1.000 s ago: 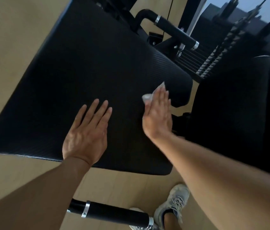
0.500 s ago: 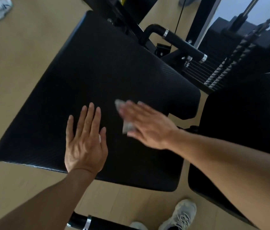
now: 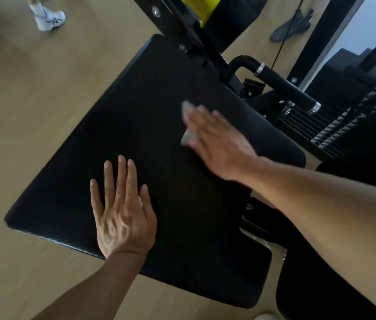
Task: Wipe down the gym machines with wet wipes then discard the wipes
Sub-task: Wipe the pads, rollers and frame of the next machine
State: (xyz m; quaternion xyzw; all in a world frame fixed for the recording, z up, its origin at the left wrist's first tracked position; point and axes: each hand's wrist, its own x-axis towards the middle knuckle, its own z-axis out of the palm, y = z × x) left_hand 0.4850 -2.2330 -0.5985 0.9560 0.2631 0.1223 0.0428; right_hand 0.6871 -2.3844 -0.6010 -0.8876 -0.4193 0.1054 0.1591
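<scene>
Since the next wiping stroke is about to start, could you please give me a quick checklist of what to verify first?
1. White wet wipe under the right hand: ok, it shows at the fingers, pressed flat on the pad.
2. Left hand braced on the black textured pad: ok, it lies flat with straight fingers.
3. Left hand clear of the wipe's path: ok, the hands are apart.
4. Wipe still wet and clean enough: cannot tell, it is blurred.
5. Pad section towards the black foam-grip handle wiped: cannot tell, no wet marks show.
</scene>
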